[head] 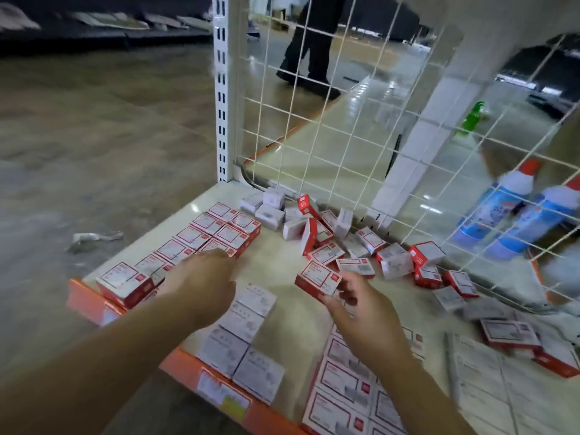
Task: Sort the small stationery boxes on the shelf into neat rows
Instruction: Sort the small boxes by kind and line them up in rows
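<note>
Small red-and-white stationery boxes cover a cream shelf (282, 265) with an orange front edge. Two neat rows of them (204, 233) run along the shelf's left side. My left hand (201, 277) lies flat over the near end of those rows, fingers apart, holding nothing. My right hand (354, 306) grips one red-and-white box (317, 279) by its near end, just above the shelf's middle. A loose jumble of boxes (332, 233) lies against the wire back. More rows of white boxes (244, 337) and red-framed boxes (345, 390) sit near the front.
A white wire grid (345, 136) backs the shelf, with a slotted upright post (221, 89) at its left corner. Behind the grid stand two blue bottles (514, 211) and a green one (470, 117). A person's dark legs (310, 42) stand beyond. Crumpled paper (91, 238) lies on the floor.
</note>
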`<state>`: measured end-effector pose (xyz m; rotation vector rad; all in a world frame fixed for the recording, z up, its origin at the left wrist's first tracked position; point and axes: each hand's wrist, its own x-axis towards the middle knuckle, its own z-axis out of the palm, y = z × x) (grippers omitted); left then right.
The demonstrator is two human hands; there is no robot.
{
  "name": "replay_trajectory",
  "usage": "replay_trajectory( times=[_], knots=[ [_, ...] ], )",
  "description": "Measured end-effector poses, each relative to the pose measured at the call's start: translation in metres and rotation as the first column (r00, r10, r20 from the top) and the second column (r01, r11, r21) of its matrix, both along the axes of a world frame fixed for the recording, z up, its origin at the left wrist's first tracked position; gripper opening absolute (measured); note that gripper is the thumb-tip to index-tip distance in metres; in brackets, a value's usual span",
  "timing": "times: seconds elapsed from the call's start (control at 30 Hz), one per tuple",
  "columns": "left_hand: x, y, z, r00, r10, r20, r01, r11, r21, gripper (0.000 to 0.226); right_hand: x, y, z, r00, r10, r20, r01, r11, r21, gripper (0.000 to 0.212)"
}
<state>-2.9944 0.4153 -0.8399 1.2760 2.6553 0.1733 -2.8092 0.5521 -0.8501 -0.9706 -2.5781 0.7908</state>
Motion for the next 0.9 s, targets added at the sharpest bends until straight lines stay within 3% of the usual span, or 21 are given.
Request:
replay_trajectory(
  times=[0.27,0.53,0.7,0.9],
  knots=[
    [-0.026,-0.033,0.008,0.996,0.085,0.012,-0.086,0.994,0.06,0.035,-0.054,-0.018,0.0,0.996,0.062,0.065,-0.063,0.998,0.024,0.054],
    [-0.044,-0.09,0.001,0.973,0.227,-0.042,-0.224,0.972,0.068,0.032,-0.109,-0.054,0.002,0.983,0.182,0.009,-0.182,0.983,0.012,0.037],
    [-0.048,-0.1,-0.009,0.981,0.191,0.021,-0.192,0.973,0.125,0.038,-0.136,-0.067,-0.005,0.969,0.248,0.016,-0.248,0.968,-0.039,0.029],
    [-0.047,-0.101,-0.017,0.98,0.196,0.045,-0.201,0.955,0.22,0.036,-0.165,-0.076,-0.015,0.951,0.307,0.036,-0.309,0.95,0.037,0.027]
  ],
)
